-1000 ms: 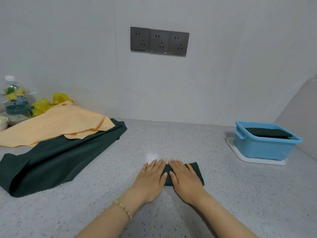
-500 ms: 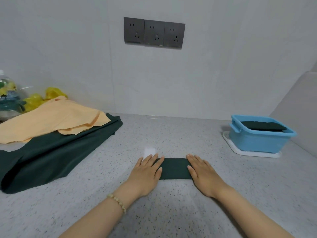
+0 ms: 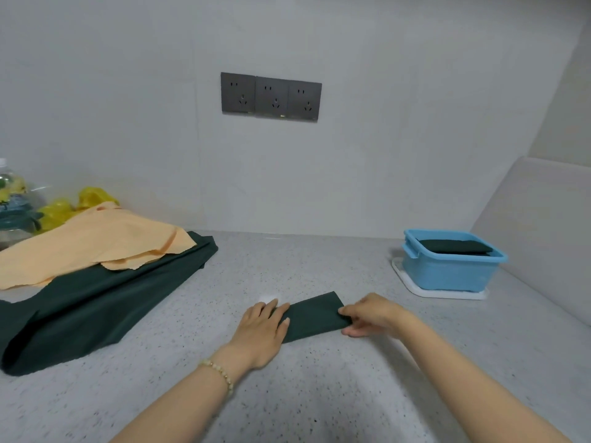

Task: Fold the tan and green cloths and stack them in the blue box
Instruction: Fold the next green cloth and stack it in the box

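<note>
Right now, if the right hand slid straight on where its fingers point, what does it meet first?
Likely the left hand: the right hand pinches one end of the folded dark green cloth strip, fingers pointing left along it toward that hand.

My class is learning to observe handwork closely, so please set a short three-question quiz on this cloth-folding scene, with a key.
1. Multiple choice: what lies in the blue box? A) nothing B) a folded dark green cloth C) a sponge
2. True or false: the tan cloth lies on top of the large unfolded green cloth.
3. Short answer: which hand pinches an end of the folded green strip on the counter?
Key: 1 B. 2 True. 3 The right hand; the left hand rests flat on the other end.
</note>
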The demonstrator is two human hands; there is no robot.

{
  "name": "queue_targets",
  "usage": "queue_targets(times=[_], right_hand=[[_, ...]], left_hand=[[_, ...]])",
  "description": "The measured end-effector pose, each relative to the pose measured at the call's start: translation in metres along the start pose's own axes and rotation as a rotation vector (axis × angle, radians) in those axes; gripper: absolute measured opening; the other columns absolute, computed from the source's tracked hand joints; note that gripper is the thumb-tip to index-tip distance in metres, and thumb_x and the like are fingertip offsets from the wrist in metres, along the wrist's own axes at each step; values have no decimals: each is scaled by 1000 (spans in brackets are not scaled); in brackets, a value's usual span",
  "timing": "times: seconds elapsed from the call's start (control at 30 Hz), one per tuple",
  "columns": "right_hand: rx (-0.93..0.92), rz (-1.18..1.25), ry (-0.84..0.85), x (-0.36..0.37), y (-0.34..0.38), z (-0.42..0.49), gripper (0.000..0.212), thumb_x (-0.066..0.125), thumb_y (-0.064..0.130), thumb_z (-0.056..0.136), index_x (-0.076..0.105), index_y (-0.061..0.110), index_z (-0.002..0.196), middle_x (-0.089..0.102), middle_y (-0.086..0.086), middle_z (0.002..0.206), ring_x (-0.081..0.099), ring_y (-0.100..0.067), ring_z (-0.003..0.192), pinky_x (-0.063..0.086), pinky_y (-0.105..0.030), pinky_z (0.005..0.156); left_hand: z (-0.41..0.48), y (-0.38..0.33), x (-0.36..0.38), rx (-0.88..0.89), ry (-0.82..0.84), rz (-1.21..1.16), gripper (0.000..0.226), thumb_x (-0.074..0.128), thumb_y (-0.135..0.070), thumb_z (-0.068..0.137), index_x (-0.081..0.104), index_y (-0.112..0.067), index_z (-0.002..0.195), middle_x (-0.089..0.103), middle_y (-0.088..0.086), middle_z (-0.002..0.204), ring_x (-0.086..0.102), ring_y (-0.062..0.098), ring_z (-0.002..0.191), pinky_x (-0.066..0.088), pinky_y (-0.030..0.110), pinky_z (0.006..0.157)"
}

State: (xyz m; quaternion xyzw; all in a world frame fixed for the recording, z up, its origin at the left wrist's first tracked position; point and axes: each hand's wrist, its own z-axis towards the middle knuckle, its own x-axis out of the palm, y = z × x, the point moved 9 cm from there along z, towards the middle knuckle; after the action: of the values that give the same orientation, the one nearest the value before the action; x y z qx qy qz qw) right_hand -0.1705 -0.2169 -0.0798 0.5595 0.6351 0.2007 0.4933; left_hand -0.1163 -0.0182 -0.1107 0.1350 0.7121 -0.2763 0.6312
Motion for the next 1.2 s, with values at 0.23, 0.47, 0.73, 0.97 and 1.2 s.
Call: queue_targets(times=[0.23,0.47,0.73,0.97,1.2], right_hand=[[22,513,-13,26,12,5,27,70,1,81,57,-4,104,65,-19,100,66,-24,78,60,-29,59],[-85,573,83,1,34,-6,16,64,0,86,63,6,101,73,-9,88,71,-15,73,57,-23,54],[-291,833,9,-134,54,-35,15,60,1,88,65,8,100,75,-5,87,72,-12,71,55,-20,55],[-311,731,-247,-256,34,-37,13,50,0,94,59,-1,103,68,-13,86,67,-22,70,56,-21,50],[-437,236,-746,-364,36,-20,32,69,4,83,52,9,110,60,-12,77,59,-20,69,53,-32,65]], left_hand=[[-1,-7,2,61,13,-142,54,11,-41,103,5,-22,153,4,0,160,1,15,146,-2,29,119],[9,-8,-29,-38,-91,-760,64,32,-50,99,11,-19,151,22,3,156,24,18,141,21,32,116],[58,-122,-65,-133,361,-1891,43,63,-26,89,54,-2,124,71,16,104,70,23,88,60,33,75],[138,-203,-107,0,144,-1607,34,64,-4,88,62,-1,122,67,12,116,69,13,78,53,26,87],[212,-244,-117,-88,-129,-1305,39,78,-16,78,61,-11,113,65,4,96,64,12,80,52,21,73]])
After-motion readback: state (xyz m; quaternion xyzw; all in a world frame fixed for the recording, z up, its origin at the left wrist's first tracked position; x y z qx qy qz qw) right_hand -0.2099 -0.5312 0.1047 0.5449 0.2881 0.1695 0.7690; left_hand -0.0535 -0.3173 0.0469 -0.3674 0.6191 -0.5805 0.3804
